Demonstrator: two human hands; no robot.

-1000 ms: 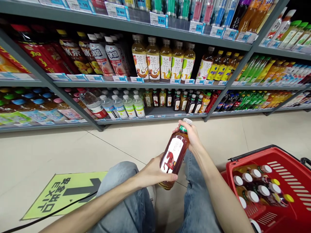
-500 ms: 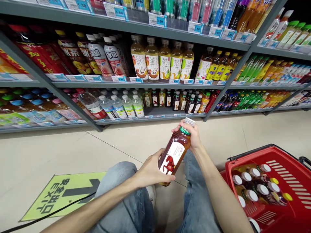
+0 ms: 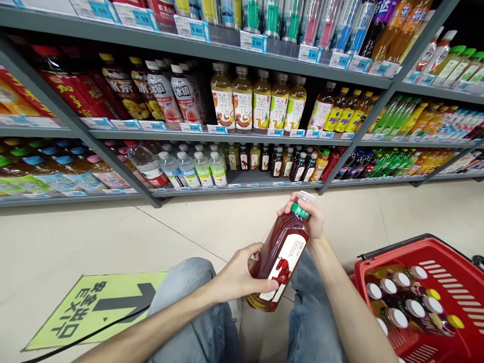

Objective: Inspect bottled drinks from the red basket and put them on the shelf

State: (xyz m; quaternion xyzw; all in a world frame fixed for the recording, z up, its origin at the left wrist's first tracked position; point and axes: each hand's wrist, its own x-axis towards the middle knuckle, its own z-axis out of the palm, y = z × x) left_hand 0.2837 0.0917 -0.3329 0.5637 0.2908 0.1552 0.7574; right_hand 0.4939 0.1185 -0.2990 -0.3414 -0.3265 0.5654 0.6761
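I hold a brown tea bottle point(image 3: 282, 252) with a white label and a red horse picture, tilted in front of my knees. My left hand point(image 3: 242, 275) is wrapped round its lower body. My right hand point(image 3: 308, 217) grips the neck, just below the white cap. The bottle hangs above the floor between my legs, left of a red shopping basket point(image 3: 449, 275).
The red basket at the lower right holds several white-capped bottles point(image 3: 401, 295). Grey shelves point(image 3: 227, 136) stocked with drink bottles run across the back. A green floor sticker with an arrow point(image 3: 94, 305) lies at the lower left, with a black cable across it.
The bottle has turned in my hands, so the horse label now faces more to the right. It has also shifted slightly right and down. Both hands keep their grip.
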